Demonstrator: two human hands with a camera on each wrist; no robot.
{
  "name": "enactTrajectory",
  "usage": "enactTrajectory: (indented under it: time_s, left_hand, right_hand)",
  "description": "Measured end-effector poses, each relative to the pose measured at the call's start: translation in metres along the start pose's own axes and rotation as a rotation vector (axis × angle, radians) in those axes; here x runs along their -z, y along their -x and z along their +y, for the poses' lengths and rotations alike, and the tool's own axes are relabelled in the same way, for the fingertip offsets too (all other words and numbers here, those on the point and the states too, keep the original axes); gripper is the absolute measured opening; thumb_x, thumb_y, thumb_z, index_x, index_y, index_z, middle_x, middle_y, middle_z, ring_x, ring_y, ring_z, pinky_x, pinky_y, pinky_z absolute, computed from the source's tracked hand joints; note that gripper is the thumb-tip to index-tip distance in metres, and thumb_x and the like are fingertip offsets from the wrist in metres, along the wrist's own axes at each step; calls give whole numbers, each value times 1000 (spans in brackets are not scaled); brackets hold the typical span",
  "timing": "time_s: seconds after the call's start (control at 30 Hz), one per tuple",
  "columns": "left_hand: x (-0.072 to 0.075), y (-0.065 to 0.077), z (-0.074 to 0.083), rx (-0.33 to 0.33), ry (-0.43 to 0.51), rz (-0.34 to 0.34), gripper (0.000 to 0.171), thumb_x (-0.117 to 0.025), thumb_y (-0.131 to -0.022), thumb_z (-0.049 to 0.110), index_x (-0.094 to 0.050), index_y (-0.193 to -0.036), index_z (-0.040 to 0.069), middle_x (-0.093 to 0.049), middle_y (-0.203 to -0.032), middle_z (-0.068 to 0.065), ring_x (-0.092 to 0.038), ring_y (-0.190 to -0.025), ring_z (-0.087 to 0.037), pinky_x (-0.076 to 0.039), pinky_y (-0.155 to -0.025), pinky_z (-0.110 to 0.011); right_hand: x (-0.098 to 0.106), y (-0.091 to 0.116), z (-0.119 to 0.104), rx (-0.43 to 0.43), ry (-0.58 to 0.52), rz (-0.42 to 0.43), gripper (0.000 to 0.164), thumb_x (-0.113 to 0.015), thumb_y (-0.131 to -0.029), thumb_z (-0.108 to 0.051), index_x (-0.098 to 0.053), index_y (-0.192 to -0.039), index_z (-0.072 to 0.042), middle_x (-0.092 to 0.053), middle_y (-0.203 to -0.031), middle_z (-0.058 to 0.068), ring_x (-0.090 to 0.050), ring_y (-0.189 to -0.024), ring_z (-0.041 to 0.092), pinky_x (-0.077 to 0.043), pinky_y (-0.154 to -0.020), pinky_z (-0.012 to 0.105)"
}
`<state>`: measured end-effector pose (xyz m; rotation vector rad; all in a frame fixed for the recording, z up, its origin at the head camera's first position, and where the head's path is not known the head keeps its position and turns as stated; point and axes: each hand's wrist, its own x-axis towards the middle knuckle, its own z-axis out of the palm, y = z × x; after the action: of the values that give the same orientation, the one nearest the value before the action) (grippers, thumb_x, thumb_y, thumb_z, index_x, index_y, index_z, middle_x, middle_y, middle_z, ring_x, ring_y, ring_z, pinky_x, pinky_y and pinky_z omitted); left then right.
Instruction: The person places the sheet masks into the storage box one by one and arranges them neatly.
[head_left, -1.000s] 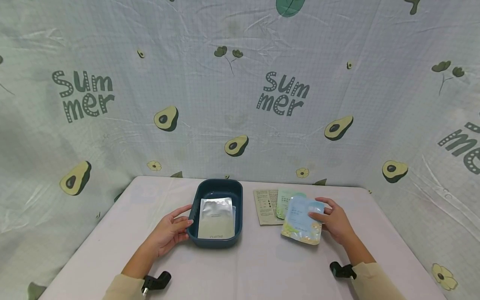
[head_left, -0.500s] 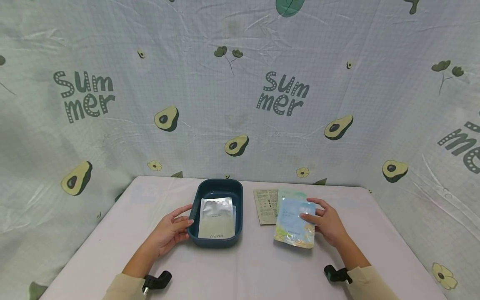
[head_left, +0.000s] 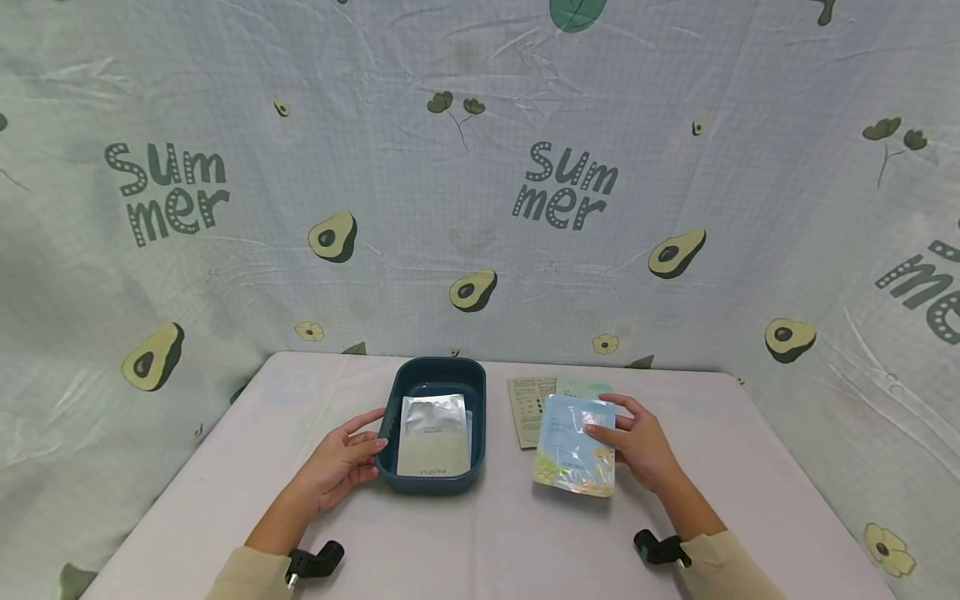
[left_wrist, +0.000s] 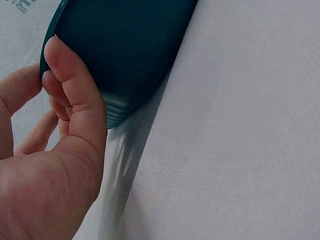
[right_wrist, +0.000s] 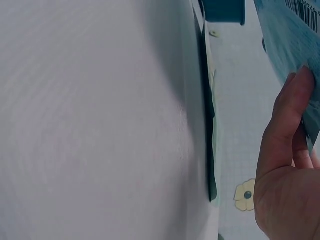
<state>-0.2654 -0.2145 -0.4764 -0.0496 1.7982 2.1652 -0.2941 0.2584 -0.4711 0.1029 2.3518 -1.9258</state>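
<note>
My right hand [head_left: 641,446] pinches the right edge of a light blue sachet [head_left: 573,454] with a yellow and green print along its bottom. In the right wrist view the sachet [right_wrist: 287,40] is held up off the table, its barcode showing. At the left side of a dark blue plastic bin [head_left: 480,433], my left hand [head_left: 345,462] pinches the rim; the left wrist view shows the thumb on the bin's wall [left_wrist: 125,50]. Inside the bin lies a silver and cream sachet [head_left: 432,442], with a bluish edge of another packet [head_left: 468,429] peeking out beneath it.
Behind the held sachet, a beige printed packet [head_left: 527,417] and a pale green packet [head_left: 581,387] lie overlapping on the white-covered table [head_left: 510,542]. A printed cloth curtain [head_left: 405,183] rises along the table's back and sides.
My right hand has carried the blue sachet leftward, toward the bin, and it now covers more of the green and beige packets. The left hand and bin stay where they were.
</note>
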Motion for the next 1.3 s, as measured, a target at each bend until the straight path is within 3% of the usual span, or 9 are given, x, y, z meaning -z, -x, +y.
enactTrajectory:
  time_s: [0.47, 1.3]
  left_hand:
    - [0, 0, 1, 10, -9, 5, 73, -64, -100, 9, -26, -162, 13, -65, -105, -2, -64, -72, -11, -59, -69, -22]
    - [1, 1, -1, 4, -22, -5, 75, -66, -100, 12, -25, -163, 14, -66, -108, -2, -63, -74, -10, -59, -70, -22]
  right_hand:
    - [-19, -3, -12, 50, -65, -59, 80, -82, -87, -14, -38, -154, -9, -71, -124, 19, -75, -87, 22, -64, -70, 38]
    - [-58, -12, -31, 89, -88, -80, 72, -83, -86, -15, -47, -148, -14, -74, -119, 18, -76, -85, 24, -64, -70, 40]
